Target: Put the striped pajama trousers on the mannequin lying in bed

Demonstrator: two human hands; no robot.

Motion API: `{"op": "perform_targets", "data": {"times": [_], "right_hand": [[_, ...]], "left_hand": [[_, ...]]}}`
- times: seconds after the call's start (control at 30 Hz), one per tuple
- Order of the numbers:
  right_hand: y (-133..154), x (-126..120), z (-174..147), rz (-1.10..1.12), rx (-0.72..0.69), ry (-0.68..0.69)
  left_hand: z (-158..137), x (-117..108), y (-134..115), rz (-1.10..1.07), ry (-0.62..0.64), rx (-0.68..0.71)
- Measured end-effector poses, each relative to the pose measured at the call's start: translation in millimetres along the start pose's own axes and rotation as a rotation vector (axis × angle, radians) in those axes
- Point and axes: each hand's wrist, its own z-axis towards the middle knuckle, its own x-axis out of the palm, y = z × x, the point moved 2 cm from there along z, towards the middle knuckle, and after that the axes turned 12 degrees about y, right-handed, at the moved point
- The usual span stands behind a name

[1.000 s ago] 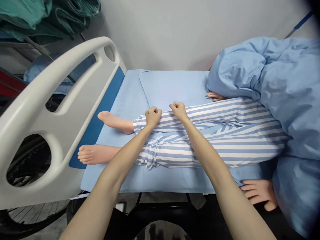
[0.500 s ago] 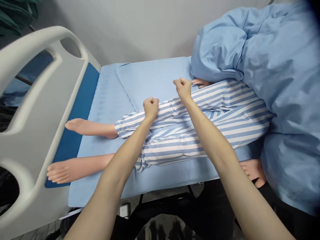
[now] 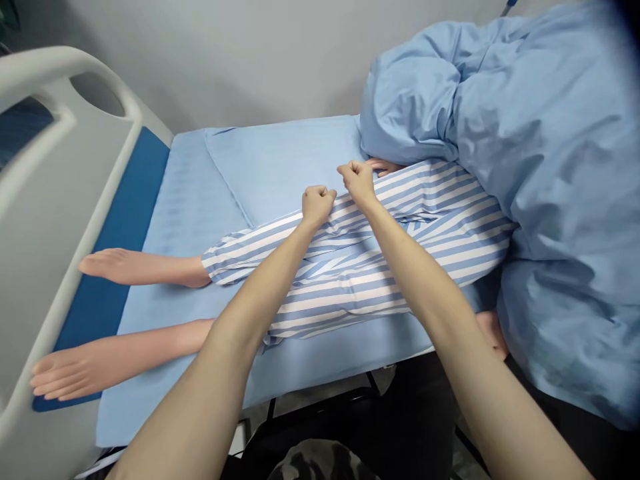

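Observation:
A manikin lies on the bed in blue-and-white striped trousers (image 3: 350,287). My left hand (image 3: 319,203) is a closed fist over the far trouser leg, with no object showing in it. Close by on the right, my right hand (image 3: 357,180) is also closed, fingers curled in, near the far edge of the same leg. Whether either hand touches the cloth is unclear. Just beyond my right hand, the manikin's far hand (image 3: 385,165) pokes out from under a bunched blue quilt (image 3: 550,153). The bare far foot (image 3: 113,265) and near foot (image 3: 75,370) point left.
A pale bed end board (image 3: 65,180) with a blue panel (image 3: 120,220) stands at the left. Blue sheet (image 3: 280,160) covers the mattress up to the grey wall (image 3: 260,60). The manikin's near hand (image 3: 493,333) lies partly behind my right forearm.
My left hand has moved right along the striped leg, so both fists are closer together. The view has shifted to the right. The trousers look unmoved.

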Motion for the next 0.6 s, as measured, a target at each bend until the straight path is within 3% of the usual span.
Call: {"op": "perform_targets", "data": {"times": [0.13, 0.23, 0.4, 0.6], "right_hand": [[2.7, -32.7, 11.7, -0.142, -0.068, 0.008], [-18.3, -50.5, 12.9, -0.19, -0.072, -0.038], [-58.6, -50.8, 12.9, -0.245, -0.078, -0.026], [-63.0, -48.7, 18.3, -0.338, -0.09, -0.047]], "left_hand": [[0.1, -1.6, 9.7, -0.007, 0.029, 0.015], [5.9, -0.6, 10.0, -0.006, 0.03, 0.047], [33.1, 18.3, -0.1, -0.03, -0.04, 0.191], [56.3, 55.6, 0.9, 0.016, 0.01, 0.165]]}}
